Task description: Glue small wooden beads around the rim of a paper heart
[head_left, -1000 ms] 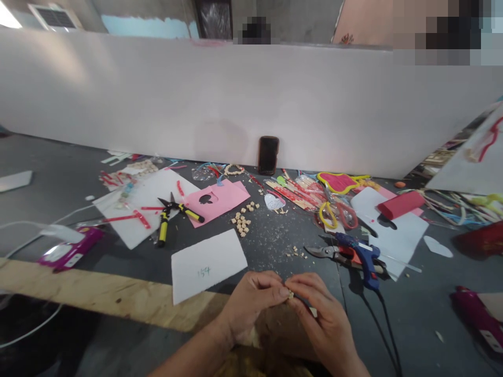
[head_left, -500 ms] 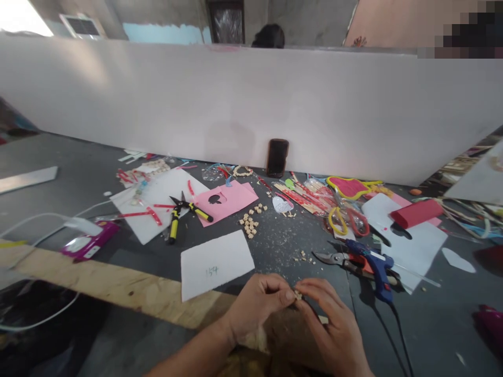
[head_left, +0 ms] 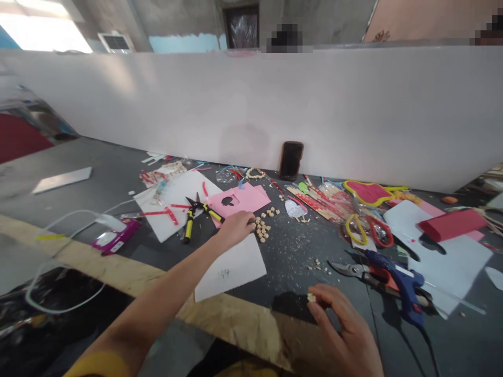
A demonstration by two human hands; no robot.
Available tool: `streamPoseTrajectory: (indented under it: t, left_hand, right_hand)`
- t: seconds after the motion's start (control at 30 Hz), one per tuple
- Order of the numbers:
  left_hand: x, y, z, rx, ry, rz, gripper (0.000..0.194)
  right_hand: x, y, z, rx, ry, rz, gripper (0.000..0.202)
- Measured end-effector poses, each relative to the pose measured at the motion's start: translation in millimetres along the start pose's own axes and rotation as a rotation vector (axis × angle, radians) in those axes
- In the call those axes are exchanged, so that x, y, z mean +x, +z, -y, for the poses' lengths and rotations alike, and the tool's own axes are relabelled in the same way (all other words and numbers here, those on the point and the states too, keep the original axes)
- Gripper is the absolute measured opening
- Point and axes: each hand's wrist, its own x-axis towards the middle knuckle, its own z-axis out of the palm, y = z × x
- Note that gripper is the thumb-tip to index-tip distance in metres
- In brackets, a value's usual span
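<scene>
My left hand (head_left: 238,229) stretches forward over the corner of the pink card (head_left: 251,195). Its curled fingertips are at the left edge of a pile of small pale wooden pieces (head_left: 262,230); whatever lies between them is hidden. Below that forearm is a white paper (head_left: 231,267) with a handwritten number. Near the table's front edge, my right hand (head_left: 341,319) pinches a small pale wooden piece (head_left: 312,297) between thumb and fingertips. Tiny loose wooden bits (head_left: 318,266) lie just beyond it.
Pruning shears (head_left: 349,269) and a blue glue gun (head_left: 404,277) lie to the right. Scissors (head_left: 369,230) and red-patterned sticks (head_left: 314,201) are farther back. Yellow-handled pliers (head_left: 189,225) lie left. A phone (head_left: 291,160) leans on the white partition (head_left: 176,104).
My left hand has left my right hand and reached forward and left to the pile. My right hand keeps its pinch on the small wooden piece. The view has turned slightly left.
</scene>
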Motion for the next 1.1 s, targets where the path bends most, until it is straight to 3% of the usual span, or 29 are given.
streamPoseTrajectory:
  t: [0.23, 0.47, 0.57, 0.67, 0.73, 1.1]
  left_hand:
    - [8, 8.5, 2, -0.058, -0.012, -0.013, 0.016]
    - [-2, 4.0, 0, -0.371, -0.007, 0.003, 0.016]
    - [-13, 3.3, -10, -0.676, -0.018, 0.107, 0.024]
    - [-23, 4.2, -21, -1.188, -0.138, 0.261, 0.034]
    - [-27, 5.1, -27, -1.343, -0.191, 0.312, 0.037]
    - [-53, 19.2, -57, -1.370, -0.115, 0.408, 0.029]
  right_hand:
    - [5, 2, -5, -0.019, -0.025, 0.022, 0.016]
    - [11, 3, -10, -0.011, -0.030, 0.049, 0.015]
    - [11, 5, -11, -0.013, -0.017, 0.044, 0.015]
    - [10, 6, -10, -0.009, 0.002, 0.058, 0.014]
    - [10, 6, -8, -0.003, 0.013, 0.065, 0.015]
    - [9, 4, 0, 0.091, 0.209, 0.081, 0.018]
